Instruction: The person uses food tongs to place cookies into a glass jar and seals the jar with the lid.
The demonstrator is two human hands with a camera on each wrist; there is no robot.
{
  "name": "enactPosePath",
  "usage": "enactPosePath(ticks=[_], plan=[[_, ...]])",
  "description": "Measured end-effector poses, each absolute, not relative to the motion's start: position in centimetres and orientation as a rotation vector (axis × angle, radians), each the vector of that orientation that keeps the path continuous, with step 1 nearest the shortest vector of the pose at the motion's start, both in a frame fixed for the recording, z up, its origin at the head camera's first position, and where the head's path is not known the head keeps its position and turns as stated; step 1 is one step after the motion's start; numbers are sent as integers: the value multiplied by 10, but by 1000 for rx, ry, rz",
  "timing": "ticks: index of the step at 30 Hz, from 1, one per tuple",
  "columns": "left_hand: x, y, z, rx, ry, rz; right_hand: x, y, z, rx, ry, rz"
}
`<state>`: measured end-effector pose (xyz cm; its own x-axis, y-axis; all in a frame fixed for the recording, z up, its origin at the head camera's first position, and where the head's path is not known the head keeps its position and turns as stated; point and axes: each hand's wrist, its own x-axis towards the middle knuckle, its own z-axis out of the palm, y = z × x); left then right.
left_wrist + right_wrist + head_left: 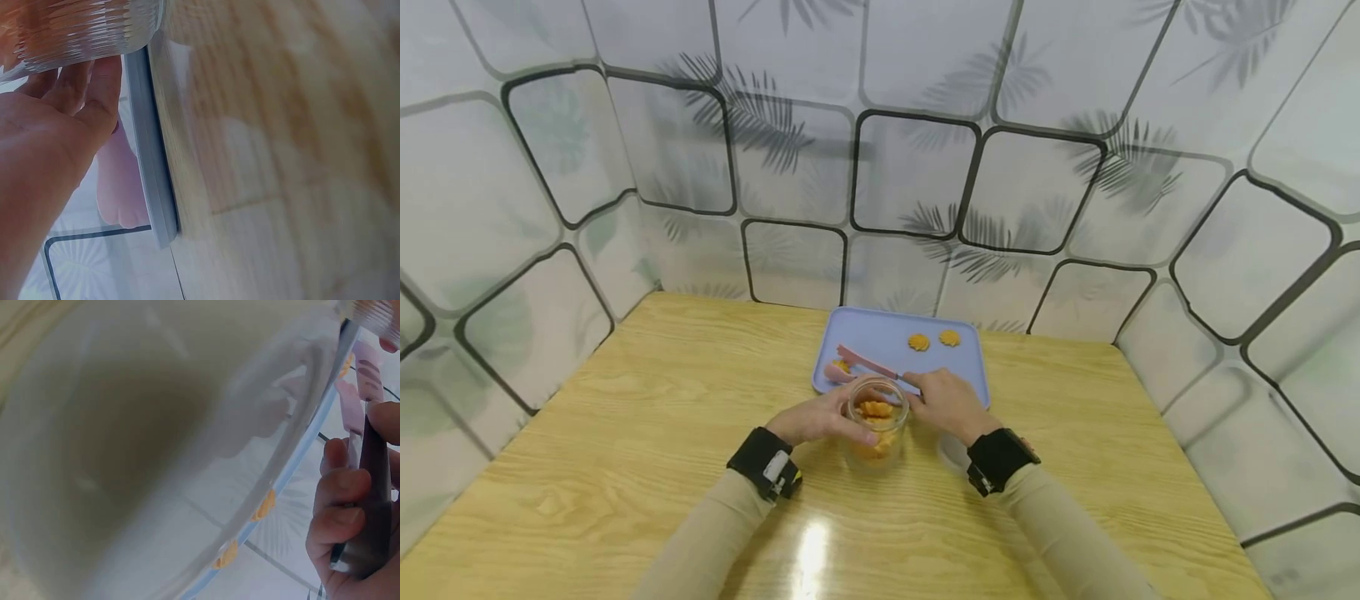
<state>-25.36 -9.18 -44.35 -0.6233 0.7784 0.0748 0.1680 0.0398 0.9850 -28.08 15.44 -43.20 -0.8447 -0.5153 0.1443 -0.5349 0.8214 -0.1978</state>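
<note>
My left hand (831, 417) grips a clear glass jar (889, 446) around its side, with orange cookies (876, 409) inside it. The jar's mouth faces up, uncovered. In the left wrist view, fingers (100, 94) curve behind the ribbed jar wall (134, 28). My right hand (951, 404) holds tongs (868, 363) by their metal handle (370, 506). Their pink tips (369, 378) are spread and reach left over the blue tray (887, 325), beyond the jar. One orange cookie (842, 366) lies between the tips on the tray's left part.
Two more flower-shaped cookies, one here (918, 342) and its neighbour (950, 337), lie at the tray's back right. A translucent round lid (953, 452) rests on the wooden table (647, 433) under my right wrist. A patterned curtain (797, 183) surrounds the table behind and at the sides.
</note>
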Motion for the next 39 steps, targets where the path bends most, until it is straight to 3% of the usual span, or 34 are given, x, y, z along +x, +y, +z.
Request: enactPosePath(ticks=[18,39], plan=[[-254,-90,-442,947,1849,1611,-278,166,-429,973,-2723,420],[-253,-93,-442,934,1854,1603,-238,231,-388,965,-2667,783]])
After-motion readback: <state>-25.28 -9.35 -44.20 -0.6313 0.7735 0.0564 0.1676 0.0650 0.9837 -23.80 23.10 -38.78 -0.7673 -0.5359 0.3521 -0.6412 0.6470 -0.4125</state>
